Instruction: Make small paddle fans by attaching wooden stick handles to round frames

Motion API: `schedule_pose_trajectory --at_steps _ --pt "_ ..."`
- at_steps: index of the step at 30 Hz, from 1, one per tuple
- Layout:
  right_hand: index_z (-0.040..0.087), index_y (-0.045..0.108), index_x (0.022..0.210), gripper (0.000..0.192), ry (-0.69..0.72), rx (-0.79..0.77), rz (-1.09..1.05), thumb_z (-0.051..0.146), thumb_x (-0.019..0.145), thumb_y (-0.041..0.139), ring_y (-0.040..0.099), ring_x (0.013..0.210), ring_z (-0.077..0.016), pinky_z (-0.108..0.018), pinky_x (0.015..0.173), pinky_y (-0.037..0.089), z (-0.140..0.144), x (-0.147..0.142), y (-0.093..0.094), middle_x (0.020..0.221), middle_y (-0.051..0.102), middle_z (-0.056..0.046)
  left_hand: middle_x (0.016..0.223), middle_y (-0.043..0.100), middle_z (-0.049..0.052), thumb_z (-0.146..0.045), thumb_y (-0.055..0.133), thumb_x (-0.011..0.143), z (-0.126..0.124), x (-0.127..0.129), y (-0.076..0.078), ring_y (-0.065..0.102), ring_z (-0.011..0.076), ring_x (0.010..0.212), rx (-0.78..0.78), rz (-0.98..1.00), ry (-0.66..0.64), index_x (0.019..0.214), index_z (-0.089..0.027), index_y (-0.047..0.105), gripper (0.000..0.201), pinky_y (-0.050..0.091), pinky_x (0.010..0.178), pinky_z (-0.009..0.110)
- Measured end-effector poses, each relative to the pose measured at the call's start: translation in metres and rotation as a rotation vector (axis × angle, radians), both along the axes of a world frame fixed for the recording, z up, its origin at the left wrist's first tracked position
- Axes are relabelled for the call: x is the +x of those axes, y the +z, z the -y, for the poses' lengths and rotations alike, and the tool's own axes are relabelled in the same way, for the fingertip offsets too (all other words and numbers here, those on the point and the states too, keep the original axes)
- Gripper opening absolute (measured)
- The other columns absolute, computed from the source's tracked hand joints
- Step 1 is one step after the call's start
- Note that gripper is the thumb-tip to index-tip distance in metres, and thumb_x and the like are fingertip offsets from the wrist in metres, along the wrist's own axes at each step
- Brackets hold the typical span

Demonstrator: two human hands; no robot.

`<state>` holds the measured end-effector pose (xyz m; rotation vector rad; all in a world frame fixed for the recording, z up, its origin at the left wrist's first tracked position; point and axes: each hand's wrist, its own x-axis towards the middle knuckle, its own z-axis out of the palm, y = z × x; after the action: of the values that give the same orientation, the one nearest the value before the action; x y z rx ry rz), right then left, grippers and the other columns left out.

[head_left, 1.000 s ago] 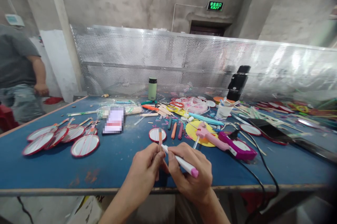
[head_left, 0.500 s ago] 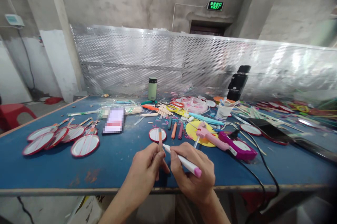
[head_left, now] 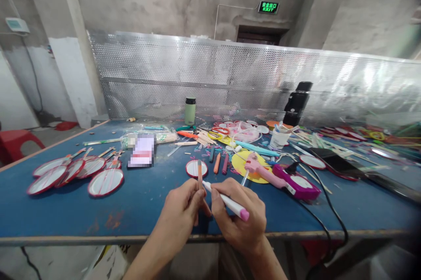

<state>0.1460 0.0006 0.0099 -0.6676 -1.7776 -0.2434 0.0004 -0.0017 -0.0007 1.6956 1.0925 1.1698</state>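
My left hand is closed around a wooden craft stick, coloured orange with a grey upper end, and holds it upright above the table's front part. In a pen grip, my right hand holds a white marker with a pink back end. The marker's tip is at the stick's right edge, by my left thumb; whether it touches cannot be made out. Just behind the stick lies a round white disc with a red rim. Orange, dark red and dark teal crayon-like sticks lie right of it.
Several red-rimmed discs with sticks lie left, near a phone. A pink glue gun rests on a yellow disc, beside a purple power strip with black cables. Behind stand a green bottle and a white cup.
My right hand and the marker have shifted very slightly left. My left hand keeps the stick in nearly the same place.
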Motion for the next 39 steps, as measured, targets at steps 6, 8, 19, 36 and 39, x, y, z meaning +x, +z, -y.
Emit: schedule_pose_trajectory --at_steps 6,8,19,36,39 --pt "0.016 0.063 0.082 0.011 -0.015 0.028 -0.035 0.008 0.085 0.057 0.054 0.053 -0.01 -0.023 0.055 0.042 -0.0003 0.0001 -0.0005 0.063 0.062 0.001 0.055 0.053 -0.006 -0.037 0.044 0.097 0.0015 -0.0001 0.0015 0.045 0.0113 0.049 -0.019 0.008 -0.005 0.074 -0.02 0.05 0.029 0.032 0.051 0.022" --pt "0.016 0.063 0.082 0.011 -0.015 0.035 -0.037 0.008 0.085 0.057 0.055 0.054 -0.0101 -0.023 0.056 0.042 -0.0002 0.0003 -0.0003 0.063 0.062 0.001 0.055 0.053 -0.006 -0.037 0.044 0.097 0.0011 0.0 0.0019 0.045 0.0113 0.049 -0.02 0.013 -0.006 0.073 -0.02 0.05 0.029 0.032 0.051 0.022" --pt "0.017 0.063 0.082 0.011 -0.011 0.027 -0.034 0.009 0.086 0.056 0.055 0.052 -0.0104 -0.023 0.054 0.043 -0.0007 -0.0005 0.0007 0.062 0.062 0.0 0.054 0.051 -0.006 -0.039 0.043 0.098 0.0005 -0.0003 -0.0004 0.044 0.0114 0.048 -0.01 -0.001 -0.002 0.073 -0.02 0.051 0.032 0.032 0.051 0.022" --pt "0.018 0.063 0.082 0.011 0.01 0.003 -0.003 0.01 0.087 0.056 0.056 0.053 -0.0109 -0.023 0.055 0.044 -0.0001 -0.001 0.0011 0.063 0.063 0.0 0.053 0.051 -0.006 -0.039 0.044 0.097 0.0013 0.0001 0.0023 0.044 0.0115 0.049 0.004 -0.003 0.017 0.071 -0.021 0.05 0.033 0.032 0.052 0.022" --pt "0.018 0.064 0.082 0.011 -0.033 0.033 -0.04 0.01 0.086 0.057 0.056 0.052 -0.0115 -0.024 0.054 0.044 0.0005 -0.0009 0.0014 0.062 0.063 0.0 0.054 0.052 -0.005 -0.037 0.044 0.097 0.0019 0.0002 0.0034 0.043 0.0113 0.049 -0.01 0.007 0.006 0.072 -0.02 0.05 0.031 0.032 0.051 0.022"
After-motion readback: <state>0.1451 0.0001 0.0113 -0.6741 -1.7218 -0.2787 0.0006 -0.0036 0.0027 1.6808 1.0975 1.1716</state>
